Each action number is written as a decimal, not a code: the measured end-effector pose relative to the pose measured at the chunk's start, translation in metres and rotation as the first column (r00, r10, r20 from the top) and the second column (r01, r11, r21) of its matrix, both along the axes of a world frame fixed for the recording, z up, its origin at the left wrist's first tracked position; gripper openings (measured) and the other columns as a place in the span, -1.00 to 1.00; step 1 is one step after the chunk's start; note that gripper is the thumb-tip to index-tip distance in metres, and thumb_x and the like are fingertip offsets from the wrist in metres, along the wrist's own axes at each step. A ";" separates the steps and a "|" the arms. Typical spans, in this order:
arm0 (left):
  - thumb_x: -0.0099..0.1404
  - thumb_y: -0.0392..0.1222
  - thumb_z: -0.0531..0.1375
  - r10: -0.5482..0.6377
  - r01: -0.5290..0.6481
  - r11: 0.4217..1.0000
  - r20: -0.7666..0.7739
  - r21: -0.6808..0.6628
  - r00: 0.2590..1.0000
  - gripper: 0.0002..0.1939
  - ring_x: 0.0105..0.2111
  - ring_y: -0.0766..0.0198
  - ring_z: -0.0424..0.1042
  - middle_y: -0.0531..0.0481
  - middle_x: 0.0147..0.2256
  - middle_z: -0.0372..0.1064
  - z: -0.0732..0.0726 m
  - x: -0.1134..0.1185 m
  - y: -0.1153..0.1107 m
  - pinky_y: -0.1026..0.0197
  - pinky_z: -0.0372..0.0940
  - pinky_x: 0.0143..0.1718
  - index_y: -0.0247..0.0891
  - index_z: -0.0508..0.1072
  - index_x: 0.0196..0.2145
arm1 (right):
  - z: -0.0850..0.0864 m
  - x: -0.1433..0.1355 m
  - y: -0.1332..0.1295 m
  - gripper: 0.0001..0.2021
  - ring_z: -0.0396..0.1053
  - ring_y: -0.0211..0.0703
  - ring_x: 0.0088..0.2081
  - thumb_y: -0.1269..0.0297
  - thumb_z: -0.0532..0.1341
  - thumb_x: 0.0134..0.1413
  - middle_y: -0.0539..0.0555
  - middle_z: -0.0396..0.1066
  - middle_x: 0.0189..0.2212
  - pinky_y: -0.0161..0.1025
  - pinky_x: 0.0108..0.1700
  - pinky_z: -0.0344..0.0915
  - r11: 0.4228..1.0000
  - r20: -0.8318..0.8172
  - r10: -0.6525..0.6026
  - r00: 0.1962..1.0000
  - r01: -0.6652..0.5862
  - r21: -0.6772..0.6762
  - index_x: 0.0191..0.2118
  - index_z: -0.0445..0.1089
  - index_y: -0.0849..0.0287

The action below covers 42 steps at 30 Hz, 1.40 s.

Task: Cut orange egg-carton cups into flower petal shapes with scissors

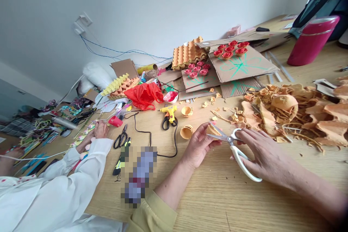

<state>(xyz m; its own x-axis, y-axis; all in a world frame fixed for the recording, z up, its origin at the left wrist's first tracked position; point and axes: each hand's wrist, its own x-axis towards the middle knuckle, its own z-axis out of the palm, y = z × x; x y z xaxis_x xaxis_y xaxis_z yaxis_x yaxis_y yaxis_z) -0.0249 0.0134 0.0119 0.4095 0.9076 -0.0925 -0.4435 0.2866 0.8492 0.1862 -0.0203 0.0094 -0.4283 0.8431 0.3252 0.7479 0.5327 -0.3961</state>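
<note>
Orange moulded-pulp piece (212, 130): held in front of me, above the wooden surface (206, 195), between the blades of the white-handled scissors (245, 164).

Head view, finger state. My left fingers (202, 130) are narrow, pinching the piece. My right fingers (248, 135) are closed on the scissor handles; the blades stand parted.

Head view, hazards. My left fingertips lie beside the blades; closing the scissors without checking clearance could nick them. The pulp wall looks thin: a twist of the blades could tear it, and too tight a pinch could crush it. A loose grip could let the piece turn mid-cut. The black cord (176, 148) runs near my left forearm; snagging it could drag the yellow glue gun (169, 112).

Head view, containers. Two pulp cups (187, 111) (186, 132) sit left of the piece; I cannot make out contents. A small bowl (170, 97) holds red material. The red plastic bag (144, 95) lies crumpled, contents hidden. The pink tumbler (312, 41) stands at far right; its contents cannot be determined.
</note>
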 end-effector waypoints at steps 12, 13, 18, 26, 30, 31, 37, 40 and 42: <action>0.10 -0.06 0.41 -0.015 0.016 1.000 -0.033 0.020 0.999 -0.45 -0.21 0.27 0.47 -0.11 -0.11 0.45 -0.001 0.002 -0.001 0.20 0.36 -0.13 -0.24 0.42 0.01 | 0.000 0.001 -0.001 -0.76 0.37 0.05 -0.25 0.08 0.18 0.18 0.12 0.42 -0.29 -0.05 -0.17 0.18 0.999 0.044 -0.014 0.999 0.012 0.046 -0.16 0.26 0.13; 0.10 -0.07 0.41 -0.009 0.010 1.000 -0.034 0.020 0.999 -0.47 -0.21 0.27 0.46 -0.11 -0.10 0.44 0.001 0.002 -0.002 0.20 0.36 -0.13 -0.24 0.42 0.01 | 0.001 0.000 -0.001 -0.77 0.37 0.04 -0.26 0.09 0.18 0.18 0.11 0.42 -0.31 -0.05 -0.17 0.18 0.999 0.040 -0.007 0.999 0.005 0.043 -0.18 0.26 0.12; 0.09 -0.07 0.41 0.001 0.000 1.000 -0.040 0.016 0.999 -0.49 -0.18 0.26 0.45 -0.10 -0.09 0.44 0.006 0.003 -0.004 0.18 0.36 -0.10 -0.22 0.44 -0.01 | 0.006 -0.001 -0.002 -0.86 0.34 -0.06 -0.39 0.20 0.19 0.15 0.01 0.37 -0.45 -0.11 -0.22 0.15 1.000 -0.005 0.015 1.000 -0.015 0.024 -0.32 0.21 0.08; 0.10 -0.07 0.40 -0.008 0.009 1.000 -0.037 0.020 0.999 -0.48 -0.15 0.23 0.46 -0.10 -0.07 0.45 0.005 0.002 -0.004 0.13 0.33 -0.04 -0.19 0.43 0.01 | 0.005 0.001 -0.004 -0.85 0.27 -0.11 -0.45 0.22 0.17 0.18 -0.03 0.33 -0.50 -0.13 -0.23 0.13 0.999 -0.001 0.040 0.999 -0.040 -0.001 -0.34 0.16 0.08; 0.11 -0.08 0.40 -0.021 0.021 0.999 -0.021 0.029 1.000 -0.48 -0.12 0.21 0.46 -0.11 -0.06 0.45 0.003 0.001 -0.003 0.11 0.32 -0.03 -0.18 0.42 0.02 | 0.004 0.001 -0.005 -0.87 0.28 -0.12 -0.46 0.23 0.16 0.20 -0.04 0.34 -0.51 -0.14 -0.25 0.12 0.999 0.010 0.045 0.999 -0.045 0.014 -0.33 0.17 0.08; 0.11 -0.08 0.40 -0.023 0.024 0.999 -0.021 0.030 1.000 -0.47 -0.11 0.20 0.46 -0.11 -0.05 0.45 0.003 0.000 -0.003 0.09 0.32 -0.02 -0.18 0.42 0.02 | 0.004 0.001 -0.005 -0.86 0.29 -0.12 -0.46 0.22 0.16 0.20 -0.04 0.34 -0.51 -0.14 -0.25 0.12 0.999 0.011 0.047 0.999 -0.048 0.024 -0.33 0.18 0.08; 0.09 -0.12 0.42 -0.016 0.017 0.998 -0.026 0.056 1.000 -0.49 -0.13 0.21 0.45 -0.11 -0.03 0.44 0.007 -0.001 -0.003 0.09 0.32 -0.02 -0.17 0.43 0.00 | 0.003 0.002 -0.006 -0.82 0.32 -0.11 -0.47 0.18 0.14 0.23 -0.04 0.34 -0.53 -0.14 -0.26 0.13 0.995 0.022 0.064 0.998 -0.065 0.069 -0.35 0.17 0.08; 0.05 -0.10 0.44 -0.002 0.004 0.998 -0.035 0.062 0.999 -0.46 -0.13 0.20 0.45 -0.10 -0.03 0.43 0.010 -0.001 -0.003 0.08 0.32 -0.02 -0.17 0.44 -0.02 | 0.003 0.003 -0.006 -0.78 0.30 -0.13 -0.50 0.16 0.12 0.26 -0.05 0.32 -0.57 -0.16 -0.30 0.12 0.994 0.024 0.062 0.998 -0.064 0.087 -0.39 0.13 0.07; 0.02 -0.09 0.45 0.006 -0.003 0.998 -0.046 0.066 0.999 -0.44 -0.12 0.18 0.44 -0.09 -0.05 0.43 0.012 -0.001 -0.003 0.07 0.31 -0.01 -0.16 0.44 -0.02 | 0.003 0.002 -0.007 -0.76 0.28 -0.14 -0.52 0.16 0.12 0.26 -0.06 0.31 -0.59 -0.17 -0.33 0.11 0.993 0.021 0.056 0.998 -0.058 0.106 -0.41 0.10 0.06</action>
